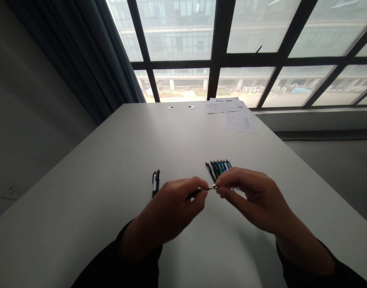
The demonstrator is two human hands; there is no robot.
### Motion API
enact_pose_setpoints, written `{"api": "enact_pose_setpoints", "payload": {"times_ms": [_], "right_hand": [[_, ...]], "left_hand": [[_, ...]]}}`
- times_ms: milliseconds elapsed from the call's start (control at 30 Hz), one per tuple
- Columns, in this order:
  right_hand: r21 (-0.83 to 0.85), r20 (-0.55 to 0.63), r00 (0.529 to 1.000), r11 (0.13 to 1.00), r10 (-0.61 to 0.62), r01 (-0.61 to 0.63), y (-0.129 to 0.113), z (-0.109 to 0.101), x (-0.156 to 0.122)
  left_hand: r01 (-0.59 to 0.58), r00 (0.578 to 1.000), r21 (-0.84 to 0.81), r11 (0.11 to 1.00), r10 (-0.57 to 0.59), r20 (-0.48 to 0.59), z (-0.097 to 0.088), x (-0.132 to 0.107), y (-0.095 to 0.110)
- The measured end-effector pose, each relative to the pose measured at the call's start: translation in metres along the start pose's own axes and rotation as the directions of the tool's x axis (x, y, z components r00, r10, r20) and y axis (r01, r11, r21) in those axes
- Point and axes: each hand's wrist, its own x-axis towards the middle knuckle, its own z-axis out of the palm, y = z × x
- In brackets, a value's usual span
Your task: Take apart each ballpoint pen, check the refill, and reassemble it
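My left hand [174,208] pinches a dark pen [194,193] between thumb and fingers, its thin inner end pointing right. At that end, my right hand [258,196] grips a small silvery pen tip [214,186] with thumb and forefinger. The thin end touches or enters the tip; which of the two is too small to tell. Just beyond my right fingers lies a row of several click pens [215,168], black, green and blue, partly hidden by that hand. A white-and-black pen [154,182] and a black pen [158,180] lie beyond my left hand, their near ends covered.
A white table [117,168] spreads out under both hands. Printed papers [241,121] lie at its far right corner, and two cable holes [170,107] sit near the far edge. Behind are a dark-framed window [183,64] and a blue curtain [90,52].
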Motion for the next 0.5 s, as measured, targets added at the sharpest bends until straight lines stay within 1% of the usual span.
{"api": "enact_pose_setpoints", "payload": {"times_ms": [100,167,233,267,300,333,367,400,433,500], "right_hand": [[-0.017,-0.014,0.998,0.997,0.069,-0.069,-0.001,-0.004,0.000],[-0.078,-0.003,0.995,0.992,0.103,-0.103,0.003,-0.003,0.001],[-0.226,0.058,0.988,0.966,0.142,-0.126,0.012,0.003,0.003],[-0.322,0.129,0.975,0.938,0.180,-0.130,0.019,0.008,0.004],[-0.426,0.224,0.942,0.894,0.248,-0.135,0.026,0.014,0.004],[-0.510,0.327,0.885,0.850,0.332,-0.130,0.034,0.020,0.004],[-0.574,0.383,0.826,0.807,0.414,-0.138,0.042,0.027,0.003],[-0.614,0.423,0.776,0.778,0.468,-0.135,0.049,0.034,0.002],[-0.644,0.442,0.744,0.755,0.501,-0.126,0.056,0.040,0.001],[-0.687,0.446,0.711,0.717,0.545,-0.119,0.065,0.050,-0.002]], "left_hand": [[-0.004,0.999,0.031,1.000,0.006,-0.047,0.000,0.003,-0.003],[-0.003,0.996,0.052,0.999,0.007,-0.088,0.001,0.004,-0.006],[0.002,0.992,0.068,0.998,0.007,-0.128,0.001,0.005,-0.009],[0.004,0.990,0.074,0.997,0.007,-0.144,0.001,0.005,-0.010],[0.005,0.988,0.078,0.997,0.007,-0.157,0.002,0.004,-0.011],[0.005,0.986,0.079,0.997,0.008,-0.165,0.002,0.004,-0.012],[0.004,0.986,0.078,0.997,0.009,-0.169,0.002,0.004,-0.012],[0.002,0.986,0.076,0.997,0.011,-0.169,0.002,0.004,-0.012],[-0.003,0.986,0.072,0.997,0.015,-0.167,0.002,0.004,-0.013],[-0.017,0.987,0.059,0.998,0.026,-0.157,0.002,0.004,-0.013]]}}
